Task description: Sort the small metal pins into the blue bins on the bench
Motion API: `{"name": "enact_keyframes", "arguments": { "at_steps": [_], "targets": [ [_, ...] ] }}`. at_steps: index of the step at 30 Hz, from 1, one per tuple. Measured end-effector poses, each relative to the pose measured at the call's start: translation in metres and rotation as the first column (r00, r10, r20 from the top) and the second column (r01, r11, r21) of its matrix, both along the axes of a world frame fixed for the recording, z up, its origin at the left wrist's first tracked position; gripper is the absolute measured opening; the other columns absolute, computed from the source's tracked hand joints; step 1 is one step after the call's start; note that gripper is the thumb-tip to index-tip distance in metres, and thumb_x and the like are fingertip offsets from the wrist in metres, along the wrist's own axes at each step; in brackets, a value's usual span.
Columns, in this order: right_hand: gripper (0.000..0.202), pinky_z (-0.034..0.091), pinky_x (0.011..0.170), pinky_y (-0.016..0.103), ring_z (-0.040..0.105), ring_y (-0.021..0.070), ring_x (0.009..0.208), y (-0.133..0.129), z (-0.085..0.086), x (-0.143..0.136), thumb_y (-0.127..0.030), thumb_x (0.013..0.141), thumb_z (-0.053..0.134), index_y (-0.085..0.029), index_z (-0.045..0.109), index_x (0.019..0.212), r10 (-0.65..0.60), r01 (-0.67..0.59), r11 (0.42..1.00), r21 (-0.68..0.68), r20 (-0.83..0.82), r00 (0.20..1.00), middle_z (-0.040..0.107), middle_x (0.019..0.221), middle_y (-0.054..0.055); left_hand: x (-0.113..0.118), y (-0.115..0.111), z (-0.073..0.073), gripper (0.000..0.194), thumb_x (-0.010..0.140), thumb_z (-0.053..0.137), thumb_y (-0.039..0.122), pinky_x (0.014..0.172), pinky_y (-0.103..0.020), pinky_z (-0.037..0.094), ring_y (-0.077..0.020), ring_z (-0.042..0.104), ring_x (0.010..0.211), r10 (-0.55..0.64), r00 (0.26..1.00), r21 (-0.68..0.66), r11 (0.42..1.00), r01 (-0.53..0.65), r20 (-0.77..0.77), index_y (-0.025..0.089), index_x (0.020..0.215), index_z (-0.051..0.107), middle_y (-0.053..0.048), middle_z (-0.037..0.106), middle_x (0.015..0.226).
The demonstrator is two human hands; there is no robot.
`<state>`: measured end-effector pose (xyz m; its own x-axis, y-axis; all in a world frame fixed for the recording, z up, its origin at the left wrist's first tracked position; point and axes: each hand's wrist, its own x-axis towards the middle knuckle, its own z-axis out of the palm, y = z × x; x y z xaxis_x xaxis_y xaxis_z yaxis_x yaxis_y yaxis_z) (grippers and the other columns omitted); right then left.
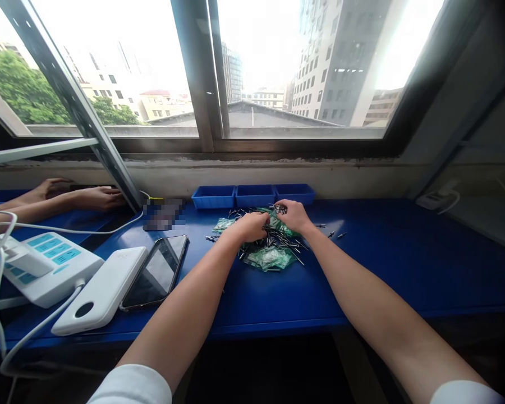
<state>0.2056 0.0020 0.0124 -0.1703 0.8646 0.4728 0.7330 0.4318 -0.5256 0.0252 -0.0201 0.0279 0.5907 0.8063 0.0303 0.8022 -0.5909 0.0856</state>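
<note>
Two bare hands worked at one heap of slender dark-and-silver metal pieces [278, 240] on a blue tabletop [387, 269], too many and too tangled to count. The left hand [252, 226] reached into the heap's upper part with fingers curled downward; whether it pinched anything could not be told. The right hand [293, 215], at the heap's 1 o'clock, had its fingertips bunched around several small pieces, the exact number hidden. At least three patches of green plastic packaging [270, 258] showed in the pile, the largest at its 6 o'clock. Two stray pieces [336, 235] lay at 3 o'clock, just beyond the right wrist.

Three blue bins [255, 196] stood in one row at 12 o'clock, beneath the window [298, 67]. One phone [155, 272] and one white power bank [101, 292] lay side by side toward 8 o'clock, near one white power strip [53, 269]. Toward 10 o'clock, beyond one metal upright [105, 146], a co-worker's two hands [103, 198] showed.
</note>
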Motion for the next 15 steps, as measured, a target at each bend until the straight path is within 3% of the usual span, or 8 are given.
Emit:
{"name": "enact_keyframes", "arguments": {
  "at_steps": [4,8,12,15],
  "targets": [
    [0.032,0.048,0.085,0.028,0.064,0.0198,0.093,0.003,-0.005,-0.004,-0.009,0.070,0.058,-0.015,0.067,0.101,0.028,-0.028,0.999,0.023,-0.005,1.000,0.069,0.100,0.008,0.000,0.002,0.000,0.027,0.073,0.054,0.020,0.075,-0.028,0.047,-0.0229,0.061,0.091,-0.075,0.997,0.059,0.995,0.074,0.007,0.023,0.099,0.062,-0.007,0.063,0.103],
    [0.028,0.050,0.083,0.028,0.064,0.0192,0.090,0.003,-0.003,-0.004,-0.012,0.071,0.060,-0.015,0.067,0.098,0.032,-0.031,0.999,0.029,-0.032,0.999,0.070,0.098,0.007,-0.006,0.003,0.003,0.020,0.072,0.055,0.020,0.074,-0.024,0.047,-0.0190,0.060,0.084,-0.100,0.980,0.104,0.991,0.083,0.174,0.020,0.088,0.067,-0.006,0.063,0.095],
    [0.026,0.050,0.082,0.027,0.065,0.0181,0.087,0.000,0.002,-0.001,-0.013,0.071,0.058,-0.016,0.069,0.094,0.064,-0.062,0.998,0.033,-0.081,0.995,0.070,0.095,0.006,-0.009,0.001,0.011,0.022,0.068,0.056,0.022,0.072,-0.023,0.046,-0.0164,0.058,0.079,-0.054,0.933,0.100,0.995,0.020,0.356,0.018,0.084,0.070,-0.003,0.065,0.087],
    [0.025,0.050,0.078,0.026,0.065,0.0177,0.083,-0.003,0.006,0.000,-0.013,0.069,0.058,-0.016,0.071,0.089,0.120,-0.119,0.993,0.016,-0.107,0.987,0.071,0.090,0.005,-0.008,-0.006,0.019,0.026,0.066,0.056,0.025,0.066,-0.022,0.045,-0.0144,0.057,0.072,0.013,0.908,0.001,1.000,-0.014,0.419,0.018,0.087,0.070,-0.001,0.066,0.083]
  ]
}}
